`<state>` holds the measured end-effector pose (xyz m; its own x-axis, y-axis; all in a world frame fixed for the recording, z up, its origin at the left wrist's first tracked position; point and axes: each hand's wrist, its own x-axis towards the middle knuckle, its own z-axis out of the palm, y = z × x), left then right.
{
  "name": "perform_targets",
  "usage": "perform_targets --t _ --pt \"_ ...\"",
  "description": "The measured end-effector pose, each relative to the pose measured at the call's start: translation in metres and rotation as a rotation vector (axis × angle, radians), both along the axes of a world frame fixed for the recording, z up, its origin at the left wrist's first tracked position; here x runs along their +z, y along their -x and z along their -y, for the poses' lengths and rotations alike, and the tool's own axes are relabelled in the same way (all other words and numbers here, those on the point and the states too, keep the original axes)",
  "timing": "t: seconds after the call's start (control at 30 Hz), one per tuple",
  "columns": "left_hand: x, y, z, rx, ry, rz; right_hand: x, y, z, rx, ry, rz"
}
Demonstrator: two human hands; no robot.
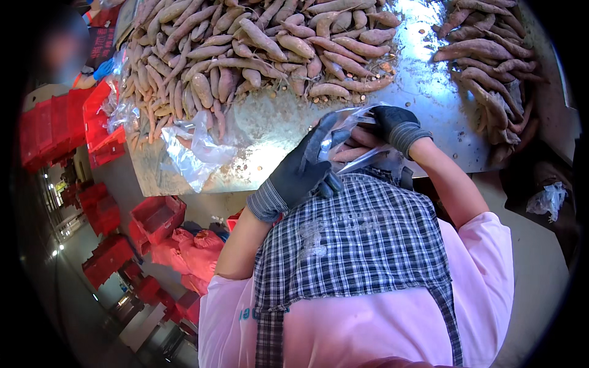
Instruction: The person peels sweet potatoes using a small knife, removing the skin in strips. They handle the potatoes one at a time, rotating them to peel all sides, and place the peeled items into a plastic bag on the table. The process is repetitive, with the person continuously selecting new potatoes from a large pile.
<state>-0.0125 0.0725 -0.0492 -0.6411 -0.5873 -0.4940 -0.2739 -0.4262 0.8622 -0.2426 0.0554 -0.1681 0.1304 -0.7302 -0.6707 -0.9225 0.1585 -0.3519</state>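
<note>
Gripping opposite sides of a clear plastic bag [373, 151], my left hand [299, 173] and right hand [396, 127] hold sweet potatoes [348, 154].

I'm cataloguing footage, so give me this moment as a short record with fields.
Held: clear plastic bag with reddish-brown tapered sweet potatoes inside
Hands: black-gloved left hand on its left side; black-gloved right hand on its right edge
Surface: silvery metal table
On it: large sweet potato heap; smaller heap at right; crumpled clear film at left
Beyond, left: red plastic crates
</note>
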Motion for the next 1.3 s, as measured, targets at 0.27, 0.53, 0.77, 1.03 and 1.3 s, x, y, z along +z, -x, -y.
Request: perform_targets --t 0.27,0.53,0.77,1.03,1.3 --pt "-0.012 -0.008 -0.021 -0.151 0.398 -0.075 0.025 0.02 -0.005 0.152 0.063 0.113" --pt "-0.002 -0.005 -0.024 0.006 0.264 -0.128 0.052 -0.012 -0.039 0.346 0.32 0.321" --pt "0.003 -0.013 -0.014 0.084 0.111 -0.144 -0.017 -0.036 -0.055 0.265 0.382 0.313" --pt "0.007 -0.019 -0.014 0.02 0.144 -0.037 0.052 0.048 -0.058 -0.51 0.2 0.764" --pt "0.011 0.004 -0.003 -0.06 0.252 -0.073 0.017 0.051 0.016 -0.27 0.377 0.14"
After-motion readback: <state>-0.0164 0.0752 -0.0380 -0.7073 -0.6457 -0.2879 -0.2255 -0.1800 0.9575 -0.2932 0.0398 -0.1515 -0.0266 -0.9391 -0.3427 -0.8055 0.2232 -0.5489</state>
